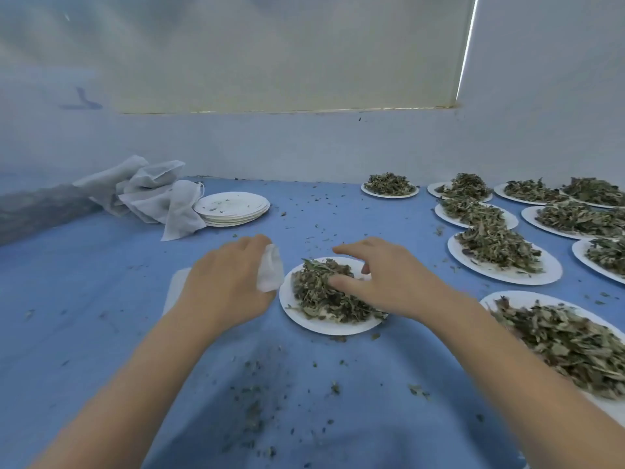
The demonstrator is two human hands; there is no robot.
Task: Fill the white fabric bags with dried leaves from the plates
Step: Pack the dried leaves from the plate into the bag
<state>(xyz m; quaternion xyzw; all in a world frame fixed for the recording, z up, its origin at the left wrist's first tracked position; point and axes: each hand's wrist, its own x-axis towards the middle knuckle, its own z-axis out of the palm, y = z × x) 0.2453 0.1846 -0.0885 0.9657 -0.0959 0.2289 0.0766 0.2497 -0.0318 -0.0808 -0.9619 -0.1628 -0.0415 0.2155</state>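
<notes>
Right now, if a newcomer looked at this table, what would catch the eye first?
Probably the two hands at the centre: the right hand reaches into the dried leaves on the nearest plate, while the left hand holds a white fabric bag. Next, many leaf-heaped plates crowd the right side, and stacked empty plates sit far left.

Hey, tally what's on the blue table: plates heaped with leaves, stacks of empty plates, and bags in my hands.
Plates heaped with dried leaves: 10
Stacks of empty plates: 1
White fabric bags held, left hand: 1
Total: 12
</notes>
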